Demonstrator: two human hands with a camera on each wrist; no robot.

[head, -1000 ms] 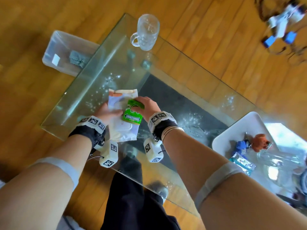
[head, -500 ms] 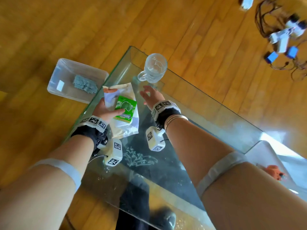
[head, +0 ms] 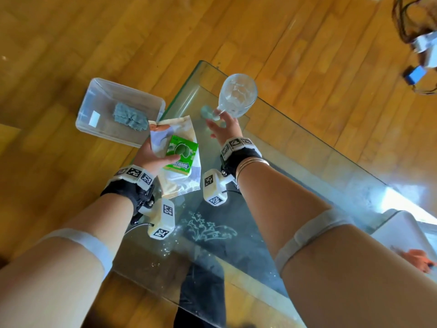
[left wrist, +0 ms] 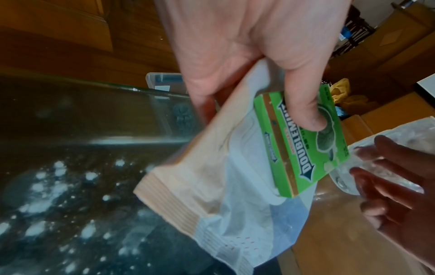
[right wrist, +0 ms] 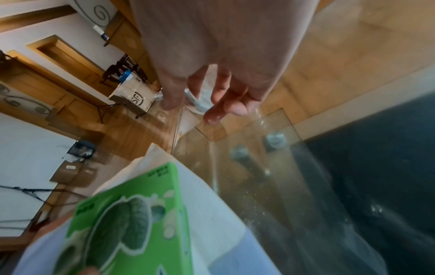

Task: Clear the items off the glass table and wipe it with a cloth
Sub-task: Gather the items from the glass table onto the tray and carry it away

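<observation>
Now, far left: a clear plastic bin (head: 123, 100) stands on the wood floor (head: 59, 43) beside the glass table (head: 307, 162), with a grey cloth (head: 128, 116) inside it.
Left hand: the left hand (head: 151, 157) grasps a white packet (head: 179, 181) and a green gum box (head: 181, 153) together, thumb pressed on the box, above the left end of the table.
Right hand: the right hand (head: 224, 129) reaches the glass mug (head: 236, 95) at the far edge; fingers spread, touching it near the handle; I judge it not yet closed.
Step in hand: taking the mug off the table.
How to do it well: I think the fingers should close fully on the handle before lifting, because the glass is smooth and stands near the edge.
Surface: white powder spots (left wrist: 47, 204) lie on the near part, so wiping is still needed.
Far right: a white tray (head: 406, 235) holds an orange thing (head: 418, 255); cables (head: 416, 31) lie on the floor.
</observation>
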